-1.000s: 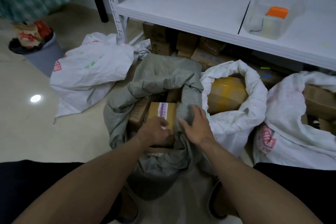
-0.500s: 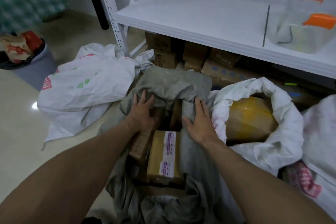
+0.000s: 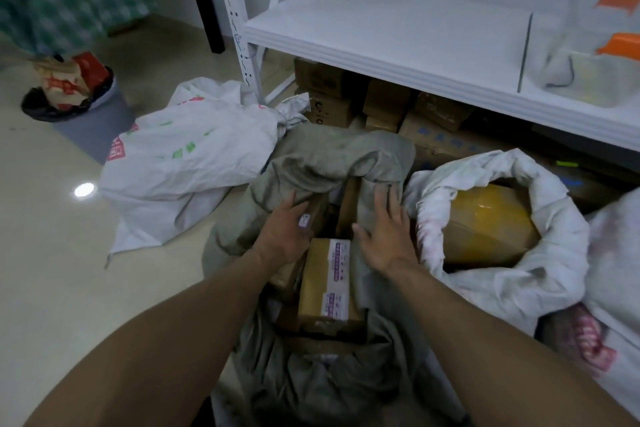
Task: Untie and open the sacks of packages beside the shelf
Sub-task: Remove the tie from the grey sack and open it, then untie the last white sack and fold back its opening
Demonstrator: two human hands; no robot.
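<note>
Beside shelf [image 3: 381, 42], grey sack [image 3: 332, 163] mouth being spread: L hand [image 3: 284, 230] & R hand [image 3: 385, 236] flat-fingered, pressing cloth apart, gripping nothing; next, judged: white sack [image 3: 194, 159] at left, knot intact, needs untying.

Open grey sack [image 3: 332, 156], boxes [image 3: 325, 288] inside.

My left hand [image 3: 284, 232] and right hand [image 3: 384, 236] rest in the mouth of the middle sack [image 3: 329, 156], a labelled box [image 3: 325, 291] lying in it between my wrists. Left of my fingers a tied sack [image 3: 187, 156] lies on the floor, a waste bin [image 3: 97, 128] farther left behind it; just right of them stands an opened sack [image 3: 540, 288] holding a wrapped parcel [image 3: 485, 225], another sack [image 3: 616, 253] beyond. Ahead of my fingers cartons [image 3: 332, 94] are stacked under the shelf [image 3: 381, 31], which carries a plastic container [image 3: 595, 55] far right.
</note>
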